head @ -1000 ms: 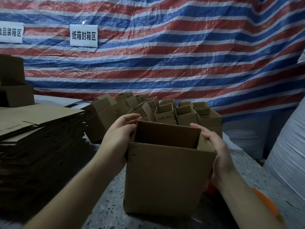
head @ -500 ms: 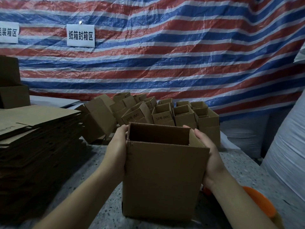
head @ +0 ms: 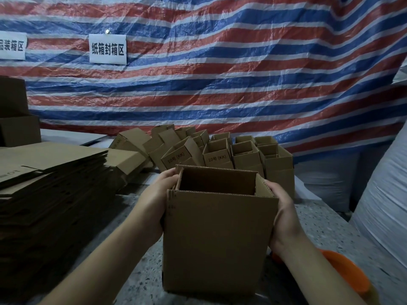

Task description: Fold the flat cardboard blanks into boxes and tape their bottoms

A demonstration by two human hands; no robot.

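Both hands now clasp the open box [head: 217, 236] by its side walls: the left hand [head: 157, 202] is pressed along the left wall with its fingers hooked over the back corner of the rim, and the right hand [head: 280, 208] wraps the right wall, fingers lying against the small flap there. A second ago the left fingers were raised and spread above the rim; they have since settled down onto the cardboard, so the grip on each side is a firm hold on the box itself.

The box stands upright on the speckled surface [head: 326, 227], mouth up, squared into shape. I'd judge its forming is finished and it is about to join the others, though its bottom is hidden, so I cannot tell whether tape is on.

Just behind it sits the cluster of finished boxes [head: 222, 153]. To the left lies the stack of flat blanks [head: 44, 172], still tall. Something orange [head: 343, 271] peeks from under the right forearm.
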